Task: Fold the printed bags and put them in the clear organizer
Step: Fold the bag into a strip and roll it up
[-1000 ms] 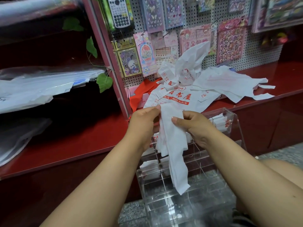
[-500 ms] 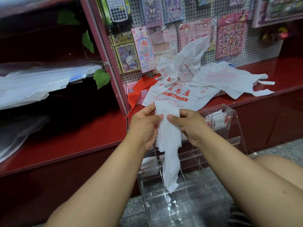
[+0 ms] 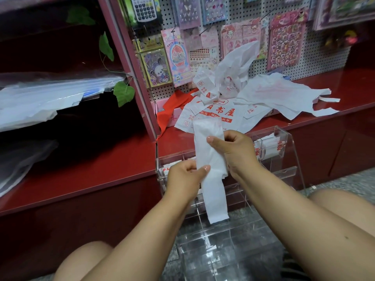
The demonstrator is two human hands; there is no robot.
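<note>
Grey speckled floor [image 3: 334,179] under clear organizer [image 3: 292,173], set against red tabletop [image 3: 101,175]. Left hand [image 3: 183,177] pinches folded bag [image 3: 211,169] mid-strip; right hand [image 3: 233,148] pinches it higher, thumb on front. Strip hangs before organizer, hiding middle compartments. Behind: loose printed bags [image 3: 219,116] heaped on tabletop, sticker pegboard [image 3: 316,57] beyond.

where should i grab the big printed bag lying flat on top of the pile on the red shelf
Take the printed bag by its near bottom edge, coming from the front over the clear organizer. That edge lies flat toward the shelf lip, while its handle end is buried under the crumpled bags behind. Both hands are busy now: the left hand and right hand pinch the folded strip.
</note>
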